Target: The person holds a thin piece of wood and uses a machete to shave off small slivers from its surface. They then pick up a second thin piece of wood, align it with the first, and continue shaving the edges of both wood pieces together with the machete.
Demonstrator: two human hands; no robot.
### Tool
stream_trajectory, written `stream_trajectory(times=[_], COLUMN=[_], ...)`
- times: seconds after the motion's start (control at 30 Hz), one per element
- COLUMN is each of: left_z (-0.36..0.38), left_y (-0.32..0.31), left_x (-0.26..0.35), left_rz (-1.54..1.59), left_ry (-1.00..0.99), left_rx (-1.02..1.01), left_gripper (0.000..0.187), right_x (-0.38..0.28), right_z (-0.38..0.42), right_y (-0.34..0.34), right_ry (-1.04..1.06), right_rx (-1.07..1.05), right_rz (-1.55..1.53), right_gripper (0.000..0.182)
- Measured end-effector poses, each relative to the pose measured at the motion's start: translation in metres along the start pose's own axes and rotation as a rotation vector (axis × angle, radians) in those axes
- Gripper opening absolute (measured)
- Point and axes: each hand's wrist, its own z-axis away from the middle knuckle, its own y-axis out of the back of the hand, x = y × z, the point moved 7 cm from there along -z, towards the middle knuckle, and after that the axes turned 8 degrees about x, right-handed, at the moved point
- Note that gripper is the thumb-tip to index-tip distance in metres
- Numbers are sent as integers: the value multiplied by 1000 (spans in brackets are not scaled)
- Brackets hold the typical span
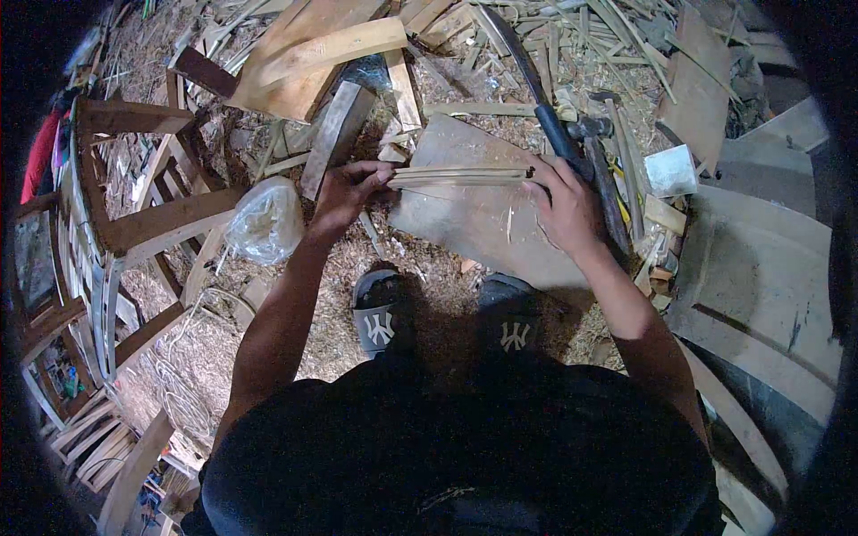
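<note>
A small bundle of thin wooden strips (460,177) lies level between my two hands, above a flat board (447,219) on the ground. My left hand (344,195) pinches the bundle's left end between thumb and fingers. At the other end, my right hand (572,210) closes around the strips, with a small dark spot at their tips. Just beyond my right hand is a machete (518,54) with a dark handle, next to a hammer (590,128).
Wood shavings cover the ground. A clear plastic bag (265,221) and wooden frames (170,223) stand to the left. Planks (317,58) and loose strips lie ahead. At right are a white block (670,170) and a large panel (760,268). My sandalled feet are below.
</note>
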Motion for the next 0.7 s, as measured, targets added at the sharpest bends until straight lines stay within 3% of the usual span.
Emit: stream_trajectory(times=[0.17, 0.23, 0.37, 0.43, 0.53, 0.6, 0.67, 0.7], left_z=[0, 1, 0, 2, 1, 10, 15, 10], left_y=[1, -1, -6, -4, -7, -9, -9, -14], left_x=[-4, 6, 0, 2, 5, 11, 30, 25], left_rz=[25, -102, 57, -206, -220, -238, -322, -434], left_ry=[49, -189, -248, -265, -287, -334, -633, -667], left_rx=[-70, -112, -158, -72, -61, -35, -4, -76], left_gripper=[33, 34, 33, 29, 28, 25, 25, 27], right_x=[7, 7, 17, 18, 12, 13, 3, -1], right_z=[0, 0, 2, 3, 5, 5, 2, 4], right_y=[-6, -6, -12, -12, -6, -8, -5, -5], right_ry=[90, 89, 64, 64, 115, 18, 98, 143], right_rx=[19, 24, 17, 18, 41, -13, 6, 14], right_rz=[11, 14, -37, -46, -22, -51, 15, 80], right_gripper=[31, 29, 27, 26, 28, 31, 33, 35])
